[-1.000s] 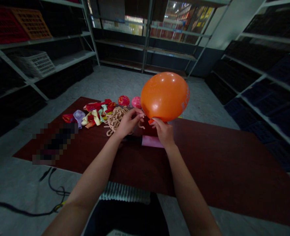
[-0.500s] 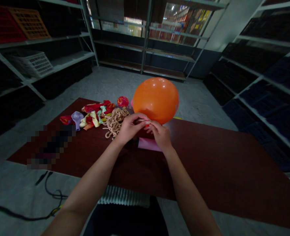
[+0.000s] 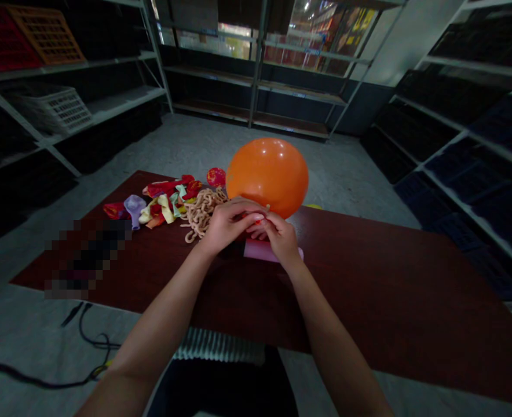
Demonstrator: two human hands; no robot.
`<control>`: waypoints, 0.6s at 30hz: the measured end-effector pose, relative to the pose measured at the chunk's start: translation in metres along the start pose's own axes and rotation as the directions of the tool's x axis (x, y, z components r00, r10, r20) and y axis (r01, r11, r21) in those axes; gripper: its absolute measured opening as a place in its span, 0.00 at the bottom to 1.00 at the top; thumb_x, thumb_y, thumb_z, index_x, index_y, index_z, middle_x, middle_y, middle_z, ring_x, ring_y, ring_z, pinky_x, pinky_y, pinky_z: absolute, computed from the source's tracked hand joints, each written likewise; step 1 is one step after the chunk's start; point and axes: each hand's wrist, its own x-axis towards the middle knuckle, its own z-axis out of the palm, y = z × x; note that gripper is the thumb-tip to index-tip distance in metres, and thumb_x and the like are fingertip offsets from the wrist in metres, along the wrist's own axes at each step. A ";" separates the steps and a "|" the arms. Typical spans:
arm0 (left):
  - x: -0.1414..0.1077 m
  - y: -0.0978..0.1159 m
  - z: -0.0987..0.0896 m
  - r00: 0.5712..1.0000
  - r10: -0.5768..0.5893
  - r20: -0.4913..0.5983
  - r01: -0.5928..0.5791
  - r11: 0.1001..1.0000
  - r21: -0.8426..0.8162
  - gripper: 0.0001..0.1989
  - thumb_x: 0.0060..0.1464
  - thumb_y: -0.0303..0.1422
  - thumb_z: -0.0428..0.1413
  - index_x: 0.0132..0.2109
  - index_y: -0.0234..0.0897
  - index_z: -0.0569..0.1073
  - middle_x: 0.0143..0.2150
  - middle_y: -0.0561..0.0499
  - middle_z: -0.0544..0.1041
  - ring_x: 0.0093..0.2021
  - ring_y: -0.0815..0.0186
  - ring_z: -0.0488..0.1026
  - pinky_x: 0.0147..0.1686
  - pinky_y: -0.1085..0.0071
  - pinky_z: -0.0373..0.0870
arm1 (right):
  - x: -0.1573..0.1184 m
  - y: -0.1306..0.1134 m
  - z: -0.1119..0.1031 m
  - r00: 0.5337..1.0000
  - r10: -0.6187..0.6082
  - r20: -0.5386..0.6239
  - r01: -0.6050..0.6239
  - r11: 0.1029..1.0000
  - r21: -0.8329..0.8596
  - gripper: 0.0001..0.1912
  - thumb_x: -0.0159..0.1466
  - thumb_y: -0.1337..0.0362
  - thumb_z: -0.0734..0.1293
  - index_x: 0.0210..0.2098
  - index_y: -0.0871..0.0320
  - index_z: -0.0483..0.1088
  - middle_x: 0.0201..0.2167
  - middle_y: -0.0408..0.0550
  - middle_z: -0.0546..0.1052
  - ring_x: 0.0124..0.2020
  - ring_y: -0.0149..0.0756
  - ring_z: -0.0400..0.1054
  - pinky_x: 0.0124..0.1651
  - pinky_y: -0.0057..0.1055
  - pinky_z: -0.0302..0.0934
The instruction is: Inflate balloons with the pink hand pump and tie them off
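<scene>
Pinched neck [image 3: 258, 222] of glossy, rounded orange rubber balloon [image 3: 267, 174] in right hand [image 3: 282, 234] | bunched left hand [image 3: 229, 225] alongside, could not tell its grip | noted balloon just beyond both, nearer right; could not tell long axis

Orange balloon [image 3: 268, 174]: your left hand [image 3: 230, 225] and right hand [image 3: 284, 236] hid most of its neck.
Pink cylinder [image 3: 260, 250]: your right hand covered part.
Pixelated patch [image 3: 91, 255]: you couldn't identify its contents.
Table [image 3: 395, 289]: the right edge cut it off.

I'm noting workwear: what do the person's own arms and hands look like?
The left hand and right hand are ungloved, with no watch visible. The left forearm and right forearm are bare; no sleeve shows.
</scene>
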 end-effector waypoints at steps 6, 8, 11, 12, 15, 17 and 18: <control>0.002 0.005 0.004 0.991 0.120 0.064 -0.125 0.989 0.085 0.19 0.60 0.33 0.67 0.58 0.40 0.78 0.53 0.42 0.80 0.53 0.56 0.76 0.54 0.56 0.72 | 0.003 -0.004 -0.004 0.994 0.007 -0.111 0.001 0.997 0.075 0.14 0.64 0.50 0.68 0.42 0.53 0.77 0.32 0.43 0.82 0.24 0.33 0.76 0.26 0.29 0.71; 0.001 0.003 0.008 0.990 0.135 0.048 -0.140 0.984 0.113 0.16 0.63 0.29 0.64 0.57 0.41 0.79 0.52 0.43 0.80 0.52 0.56 0.76 0.53 0.56 0.72 | 0.003 -0.005 -0.005 0.997 0.010 -0.079 -0.001 0.994 0.111 0.14 0.64 0.50 0.68 0.40 0.53 0.76 0.28 0.42 0.81 0.22 0.33 0.75 0.25 0.29 0.70; -0.001 0.003 0.012 0.989 0.145 -0.006 -0.144 0.984 0.102 0.12 0.66 0.27 0.60 0.54 0.42 0.81 0.50 0.44 0.81 0.49 0.57 0.77 0.50 0.56 0.73 | 0.003 -0.005 -0.004 1.000 0.016 -0.026 -0.012 0.989 0.147 0.15 0.64 0.49 0.69 0.40 0.53 0.75 0.25 0.41 0.79 0.21 0.33 0.75 0.25 0.30 0.70; -0.002 0.003 0.013 0.989 0.147 -0.030 -0.144 0.985 0.093 0.11 0.66 0.27 0.60 0.53 0.42 0.82 0.49 0.44 0.82 0.48 0.58 0.77 0.49 0.57 0.74 | 0.003 -0.006 -0.004 1.000 0.019 -0.008 -0.018 0.988 0.153 0.16 0.63 0.48 0.69 0.40 0.53 0.75 0.24 0.41 0.79 0.21 0.34 0.75 0.26 0.30 0.70; -0.004 0.007 0.014 0.981 0.171 -0.087 -0.163 0.983 0.090 0.10 0.67 0.27 0.59 0.50 0.43 0.83 0.46 0.46 0.83 0.45 0.60 0.79 0.46 0.59 0.75 | 0.002 -0.008 -0.003 0.997 0.040 0.059 -0.049 0.986 0.161 0.19 0.63 0.44 0.69 0.40 0.54 0.75 0.24 0.42 0.79 0.23 0.35 0.76 0.28 0.31 0.71; -0.005 0.010 0.013 0.971 0.213 -0.108 -0.201 0.973 0.114 0.10 0.67 0.26 0.59 0.50 0.42 0.82 0.46 0.47 0.83 0.45 0.60 0.79 0.46 0.60 0.74 | 0.001 -0.010 -0.005 0.992 0.064 0.109 -0.083 0.981 0.177 0.20 0.63 0.44 0.69 0.41 0.54 0.76 0.25 0.43 0.80 0.24 0.35 0.76 0.30 0.33 0.72; -0.006 0.011 0.013 0.965 0.238 -0.113 -0.223 0.966 0.130 0.10 0.67 0.26 0.59 0.51 0.42 0.82 0.47 0.46 0.83 0.46 0.60 0.79 0.46 0.60 0.74 | 0.000 -0.012 -0.007 0.988 0.077 0.137 -0.103 0.975 0.197 0.21 0.63 0.44 0.69 0.43 0.54 0.77 0.26 0.43 0.80 0.24 0.34 0.76 0.31 0.33 0.73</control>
